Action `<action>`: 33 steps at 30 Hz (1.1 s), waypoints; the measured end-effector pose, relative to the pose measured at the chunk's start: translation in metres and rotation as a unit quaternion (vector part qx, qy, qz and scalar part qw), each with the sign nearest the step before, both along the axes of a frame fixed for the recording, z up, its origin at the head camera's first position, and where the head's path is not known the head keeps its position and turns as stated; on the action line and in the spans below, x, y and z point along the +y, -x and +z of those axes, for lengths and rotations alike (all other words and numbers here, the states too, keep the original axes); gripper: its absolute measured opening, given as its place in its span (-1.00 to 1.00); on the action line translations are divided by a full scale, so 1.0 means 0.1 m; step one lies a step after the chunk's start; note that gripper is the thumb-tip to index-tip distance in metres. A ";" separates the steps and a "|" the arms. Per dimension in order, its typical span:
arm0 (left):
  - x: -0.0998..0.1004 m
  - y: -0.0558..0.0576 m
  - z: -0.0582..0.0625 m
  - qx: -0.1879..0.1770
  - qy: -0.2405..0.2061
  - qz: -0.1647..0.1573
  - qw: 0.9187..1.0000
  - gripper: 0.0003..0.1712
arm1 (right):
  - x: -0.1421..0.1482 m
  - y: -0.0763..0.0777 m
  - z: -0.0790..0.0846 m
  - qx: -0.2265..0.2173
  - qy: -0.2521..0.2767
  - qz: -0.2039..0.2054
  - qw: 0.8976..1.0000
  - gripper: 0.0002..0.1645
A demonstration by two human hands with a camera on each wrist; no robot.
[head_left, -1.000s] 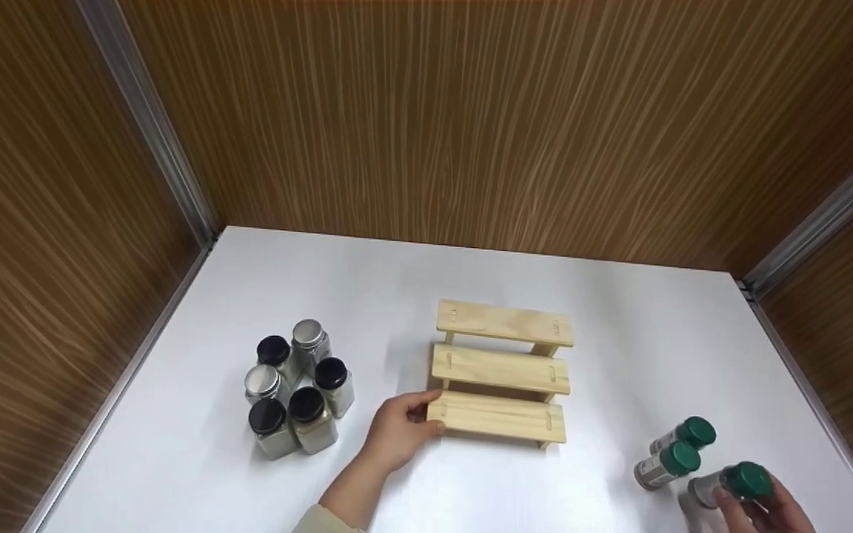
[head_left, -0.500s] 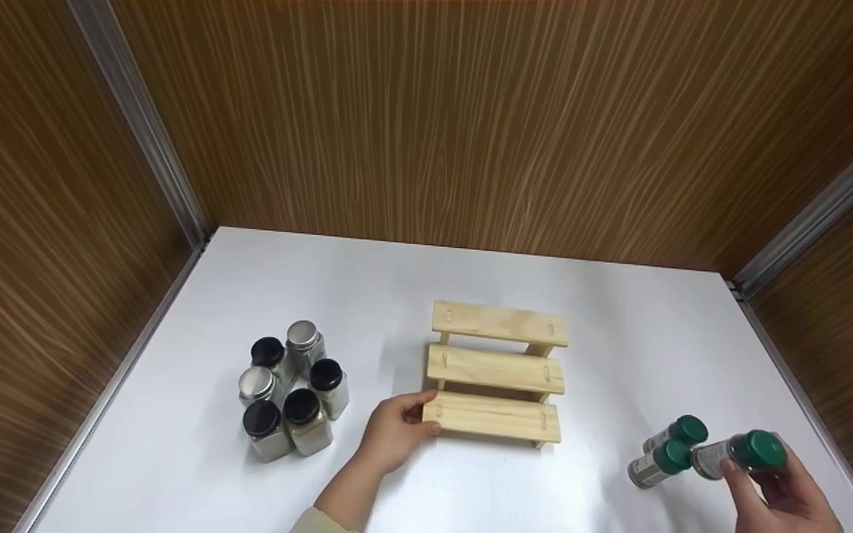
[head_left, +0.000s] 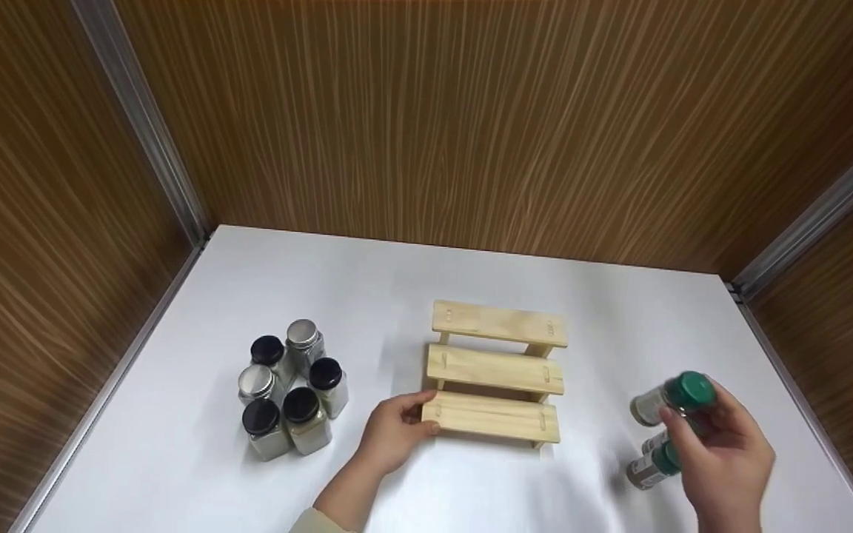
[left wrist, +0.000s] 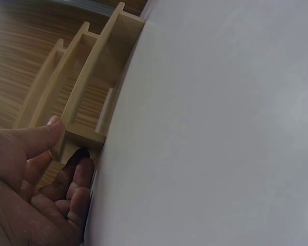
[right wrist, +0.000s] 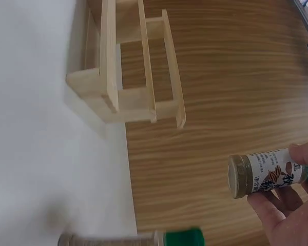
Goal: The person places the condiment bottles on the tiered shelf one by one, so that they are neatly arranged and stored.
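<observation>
A three-step wooden rack [head_left: 497, 369] stands mid-table, and my left hand [head_left: 395, 433] grips the left end of its lowest step. The left wrist view shows the thumb [left wrist: 43, 137] on the step's edge and the other fingers curled beneath. My right hand [head_left: 726, 451] holds a green-capped spice jar [head_left: 667, 398] in the air, tilted, right of the rack. Its label and brown contents show on the spice jar [right wrist: 269, 171] in the right wrist view. Below it on the table stand two more green-capped jars [head_left: 652, 466], partly hidden by the right hand.
Left of the rack stands a cluster of several square glass jars [head_left: 308, 422] with black or silver lids. Wood-grain panels [head_left: 426, 126] wall the white table [head_left: 167, 444] at the back and both sides.
My right hand has lifted the green-capped spice jar off the table and carried it up and left, past the two standing jars. The left hand has kept its grip on the rack.
</observation>
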State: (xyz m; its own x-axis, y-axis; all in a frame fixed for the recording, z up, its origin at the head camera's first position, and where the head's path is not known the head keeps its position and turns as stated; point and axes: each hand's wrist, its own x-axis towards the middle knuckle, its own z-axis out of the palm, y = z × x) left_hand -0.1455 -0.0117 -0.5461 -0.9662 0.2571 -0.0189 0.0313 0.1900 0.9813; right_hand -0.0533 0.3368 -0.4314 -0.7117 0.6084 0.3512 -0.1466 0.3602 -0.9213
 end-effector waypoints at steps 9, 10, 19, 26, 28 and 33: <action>0.00 -0.01 0.01 -0.004 0.007 0.007 1.000 -0.41 | -0.36 0.34 0.03 0.034 -0.034 0.094 0.994 -0.33; 0.00 -0.01 0.01 -0.007 0.008 0.007 1.000 -0.40 | -0.39 0.38 0.03 0.021 -0.040 0.098 0.994 -0.33; 0.00 0.00 0.01 -0.007 0.006 0.010 1.000 -0.41 | -0.61 0.69 0.02 -0.029 -0.014 0.157 0.987 -0.36; -0.01 -0.01 0.00 0.004 -0.011 0.007 1.000 -0.42 | -0.76 0.95 0.04 -0.004 -0.018 0.206 0.978 -0.40; -0.01 -0.01 0.00 0.004 -0.009 0.006 1.000 -0.42 | -0.82 1.03 0.04 0.002 -0.020 0.218 0.976 -0.41; -0.01 0.00 0.01 -0.006 0.003 0.006 1.000 -0.41 | -0.97 1.23 0.03 -0.009 -0.013 0.240 0.971 -0.43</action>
